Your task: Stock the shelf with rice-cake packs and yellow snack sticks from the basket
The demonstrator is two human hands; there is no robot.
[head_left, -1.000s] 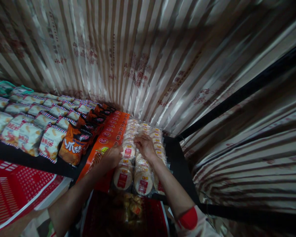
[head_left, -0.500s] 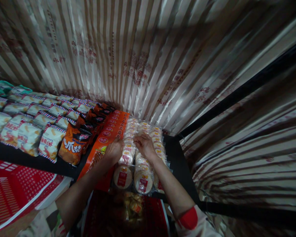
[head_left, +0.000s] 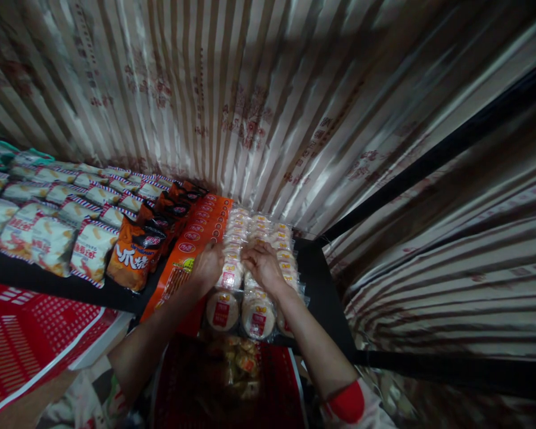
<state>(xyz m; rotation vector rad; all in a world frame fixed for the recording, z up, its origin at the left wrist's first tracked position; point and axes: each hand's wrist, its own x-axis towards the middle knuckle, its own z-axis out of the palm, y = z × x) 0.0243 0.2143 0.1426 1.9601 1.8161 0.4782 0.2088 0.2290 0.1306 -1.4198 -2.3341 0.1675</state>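
Three rows of clear-wrapped round crackers with red labels stand on a black shelf, and the front packet of the left row faces me. My left hand, fingers curled, is at the left side of that row. Across the row from it, my right hand bends its fingers down on the wrapped crackers between the left and middle rows. Both hands appear closed on cracker packets, though the fingertips are partly hidden and dim. Under my left wrist lies a flat orange snack packet.
Orange-black snack bags and white snack bags fill the shelf to the left. A red basket is at lower left, and a dark red printed box is below. Striped curtain and a black pole border the shelf.
The view has shifted slightly, so the shelf appears a little higher. Both hands stay at the cracker rows with only small finger movement.
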